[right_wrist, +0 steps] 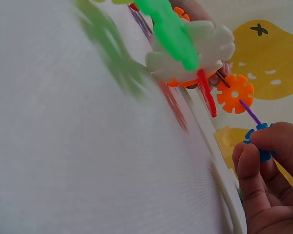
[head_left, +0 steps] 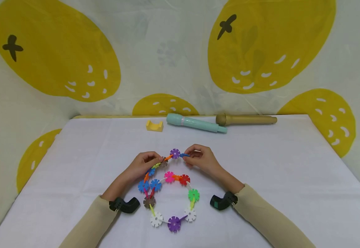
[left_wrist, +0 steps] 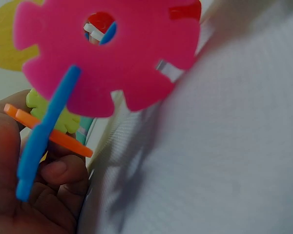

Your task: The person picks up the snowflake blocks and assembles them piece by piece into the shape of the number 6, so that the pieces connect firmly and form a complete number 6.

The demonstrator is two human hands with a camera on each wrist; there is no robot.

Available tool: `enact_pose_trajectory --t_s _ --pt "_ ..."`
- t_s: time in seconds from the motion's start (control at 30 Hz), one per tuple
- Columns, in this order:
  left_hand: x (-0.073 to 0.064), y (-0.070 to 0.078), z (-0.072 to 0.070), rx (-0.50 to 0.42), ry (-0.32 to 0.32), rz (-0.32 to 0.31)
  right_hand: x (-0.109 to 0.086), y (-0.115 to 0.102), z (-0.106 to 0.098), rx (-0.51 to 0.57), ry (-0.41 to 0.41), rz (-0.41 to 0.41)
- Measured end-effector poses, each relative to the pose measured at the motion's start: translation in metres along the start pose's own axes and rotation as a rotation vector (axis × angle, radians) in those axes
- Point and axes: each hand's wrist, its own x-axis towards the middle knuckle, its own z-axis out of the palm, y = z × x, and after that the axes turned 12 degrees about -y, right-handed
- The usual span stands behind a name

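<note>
A chain of notched plastic discs, joined edge to edge, forms a ring on the white table, with a tail rising from its upper left. My left hand (head_left: 145, 162) pinches a brown disc (head_left: 164, 162) in that tail. Beyond it come an orange disc (right_wrist: 235, 94), a purple disc (head_left: 175, 153) and, at the end, a blue disc (right_wrist: 256, 139) between the thumb and fingers of my right hand (head_left: 203, 158). A pink disc (left_wrist: 107, 53) looms close in the left wrist view, partly covering the scene. The ring includes a green disc (head_left: 193, 195) and a large purple disc (head_left: 174, 224).
Along the table's back edge lie a yellow cradle-shaped block (head_left: 154, 126), a pale green microphone-shaped tube (head_left: 195, 123) and a gold one (head_left: 248, 119). A lemon-print cloth (head_left: 167, 41) hangs behind. White tablecloth (head_left: 276, 165) spreads to both sides.
</note>
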Motion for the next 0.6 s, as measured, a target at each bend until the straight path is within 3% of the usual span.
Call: enact_pose_trajectory --t_s 0.3,0.6 --pt "0.0007 0.0 0.0007 -0.004 0.005 -0.015 -0.0006 0.0009 -0.0009 0.029 -0.001 -0.076" --pt "-0.0001 -0.0004 0.0003 -0.003 -0.031 0.006 -0.0011 0.0026 -0.0006 0.006 -0.021 -0.052"
